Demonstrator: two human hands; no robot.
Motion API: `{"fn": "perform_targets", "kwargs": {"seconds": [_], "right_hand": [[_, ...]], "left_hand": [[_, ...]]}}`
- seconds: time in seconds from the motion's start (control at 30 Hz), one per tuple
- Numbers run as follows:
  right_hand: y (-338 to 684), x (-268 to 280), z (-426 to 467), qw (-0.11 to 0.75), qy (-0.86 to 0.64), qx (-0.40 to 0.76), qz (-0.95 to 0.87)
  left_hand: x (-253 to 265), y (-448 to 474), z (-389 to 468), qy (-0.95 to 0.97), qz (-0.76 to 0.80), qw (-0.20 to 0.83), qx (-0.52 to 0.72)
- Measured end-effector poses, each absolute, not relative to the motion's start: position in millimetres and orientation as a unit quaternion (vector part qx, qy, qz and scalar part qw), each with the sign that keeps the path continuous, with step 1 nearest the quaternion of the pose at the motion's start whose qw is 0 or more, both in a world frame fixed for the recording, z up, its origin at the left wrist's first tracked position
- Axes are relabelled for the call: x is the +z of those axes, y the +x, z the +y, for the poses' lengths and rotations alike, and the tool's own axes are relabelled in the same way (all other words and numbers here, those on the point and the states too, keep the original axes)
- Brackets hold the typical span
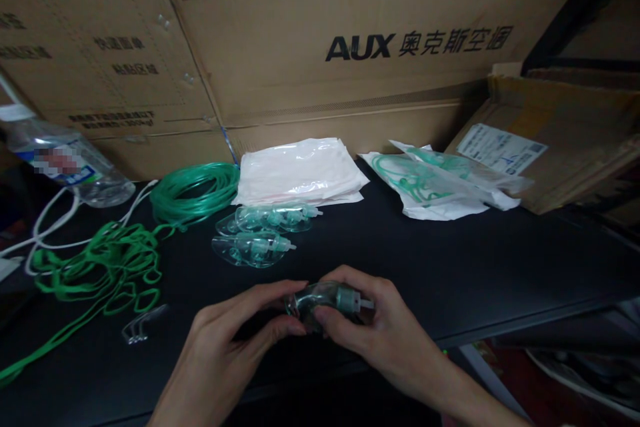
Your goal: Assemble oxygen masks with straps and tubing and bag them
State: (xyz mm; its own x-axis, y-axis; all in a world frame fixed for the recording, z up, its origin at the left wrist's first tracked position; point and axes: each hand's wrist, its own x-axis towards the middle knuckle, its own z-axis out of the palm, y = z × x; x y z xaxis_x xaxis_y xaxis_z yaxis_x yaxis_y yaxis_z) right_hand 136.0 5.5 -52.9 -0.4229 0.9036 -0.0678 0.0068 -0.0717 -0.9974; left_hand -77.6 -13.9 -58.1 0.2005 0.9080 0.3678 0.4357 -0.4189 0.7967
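Note:
Between my two hands, over the front of the dark table, is a clear green oxygen mask (327,295) with a pale connector pointing right. My left hand (235,330) pinches its left end between thumb and fingers. On the other side, my right hand (363,313) grips the body near the connector, thumb in front and fingers behind. Beyond them lie similar masks, one (255,249) nearer and others (275,218) just behind it. The underside of the held mask is hidden by my fingers.
Green tubing (195,190) lies coiled at left, near tangled green elastic cord (105,263) and small clear strips (144,325). White packets (303,170) and bagged green tubing (425,180) lie behind. A plastic bottle (95,170), large carton (280,67) and open box (565,127) border the table (450,267).

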Motion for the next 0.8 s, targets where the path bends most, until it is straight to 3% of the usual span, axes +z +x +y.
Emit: {"fn": "perform_targets", "kwargs": {"seconds": [0.8], "right_hand": [[145.4,-55.2,6.4,0.350,-0.338,0.618,-0.618]], "left_hand": [[-53.6,-73.2,-20.5,0.752,0.459,0.153,0.448]]}}
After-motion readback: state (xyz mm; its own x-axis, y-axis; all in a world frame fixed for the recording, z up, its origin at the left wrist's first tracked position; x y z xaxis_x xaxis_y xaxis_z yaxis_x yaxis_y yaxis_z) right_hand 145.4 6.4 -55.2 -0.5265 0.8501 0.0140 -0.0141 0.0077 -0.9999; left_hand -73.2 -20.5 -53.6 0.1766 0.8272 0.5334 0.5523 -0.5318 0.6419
